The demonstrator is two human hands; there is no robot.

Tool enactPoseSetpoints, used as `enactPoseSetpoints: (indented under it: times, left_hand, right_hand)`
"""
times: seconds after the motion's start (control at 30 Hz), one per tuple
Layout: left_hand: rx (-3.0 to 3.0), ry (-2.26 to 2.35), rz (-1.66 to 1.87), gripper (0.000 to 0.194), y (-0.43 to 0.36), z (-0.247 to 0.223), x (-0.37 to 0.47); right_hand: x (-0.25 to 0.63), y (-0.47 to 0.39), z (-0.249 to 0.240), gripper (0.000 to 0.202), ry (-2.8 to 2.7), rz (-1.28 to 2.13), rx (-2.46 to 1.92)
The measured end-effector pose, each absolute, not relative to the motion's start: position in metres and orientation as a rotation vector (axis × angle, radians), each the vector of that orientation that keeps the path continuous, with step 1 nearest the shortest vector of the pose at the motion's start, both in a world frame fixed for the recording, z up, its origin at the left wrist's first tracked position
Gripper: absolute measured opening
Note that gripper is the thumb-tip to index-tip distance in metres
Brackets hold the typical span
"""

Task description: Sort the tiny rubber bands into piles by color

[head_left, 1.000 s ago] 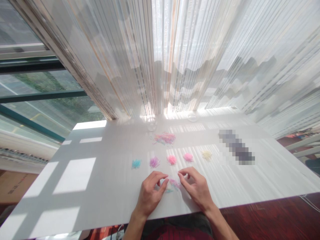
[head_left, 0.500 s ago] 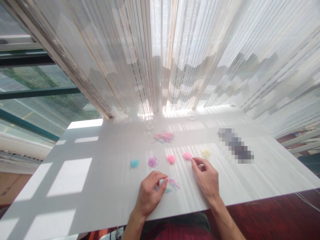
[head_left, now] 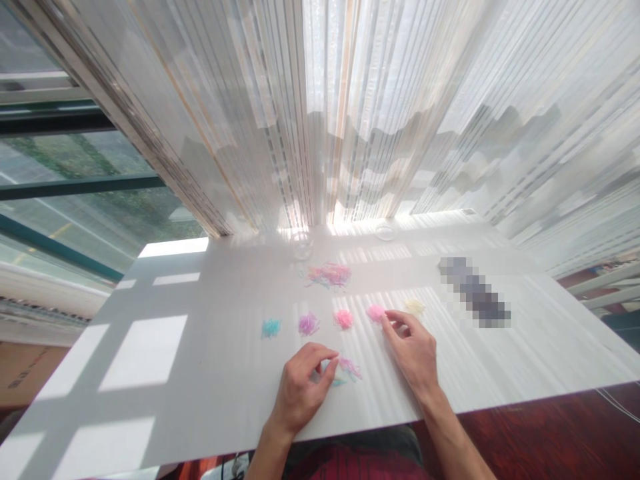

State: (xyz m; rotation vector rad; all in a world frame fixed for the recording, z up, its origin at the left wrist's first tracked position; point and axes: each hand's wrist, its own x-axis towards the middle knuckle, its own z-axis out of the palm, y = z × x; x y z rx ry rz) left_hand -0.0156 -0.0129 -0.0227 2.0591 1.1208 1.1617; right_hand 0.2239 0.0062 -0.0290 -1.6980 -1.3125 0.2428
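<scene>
My left hand (head_left: 306,383) is over the near part of the white table (head_left: 220,400), thumb and forefinger pinched together. What the pinch holds, if anything, is too small to make out. Partly behind these fingers lies a small mixed heap of thin purple, blue and yellow strands (head_left: 350,368). At the edge of a light pink pile (head_left: 376,313), the fingertips of my right hand (head_left: 413,347) are closed; anything between them is hidden. In the same row lie a teal pile (head_left: 271,327), a purple pile (head_left: 309,324), a coral pink pile (head_left: 343,319) and a pale yellow pile (head_left: 415,307).
Farther back is a larger mixed heap of strands (head_left: 329,274). Two clear round dishes or lids, one at the left (head_left: 302,247) and one at the right (head_left: 385,231), are near the curtain (head_left: 340,153). A pixelated dark object (head_left: 475,293) lies at the right.
The view has shifted slightly, moving the table and piles a little rightward in the picture. Both hands keep nearly the same pose and place, with the right fingertips still at the light pink pile.
</scene>
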Motion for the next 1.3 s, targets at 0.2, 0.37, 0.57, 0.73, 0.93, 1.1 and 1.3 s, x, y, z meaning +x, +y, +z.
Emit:
enactPoseSetpoints:
  times: [0.2,0.37,0.57,0.73,0.93,1.1,1.3]
  left_hand:
    - [2.059,1.114,1.158,0.01,-0.013,-0.022,-0.016]
    - [2.044,1.135,1.158,0.011,-0.012,-0.023,-0.017]
    - [2.084,1.244,1.073,0.013,-0.016,-0.017,-0.022]
    - [2.233,1.307,0.891,0.018,-0.026,-0.012,-0.03]
    - [2.29,1.317,0.799,0.018,-0.03,-0.016,-0.03]
    - [2.316,1.297,0.807,0.014,-0.028,-0.018,-0.024]
    - [2.299,1.277,0.841,0.012,-0.026,-0.015,-0.018]
  right_hand:
    - [0.226,0.003,-0.03,0.026,-1.266,0.228,-1.686]
    - [0.223,-0.002,-0.026,0.019,-1.264,0.218,-1.643]
    - [0.209,-0.023,-0.017,0.01,-1.789,0.408,-1.298]
    - [0.205,-0.037,-0.021,0.018,-2.044,0.48,-1.208]
    - [0.197,-0.036,-0.031,0.013,-2.057,0.431,-1.262]
    - [0.191,-0.033,-0.035,0.011,-2.013,0.395,-1.276]
    - [0.192,-0.033,-0.037,0.011,-1.924,0.423,-1.252]
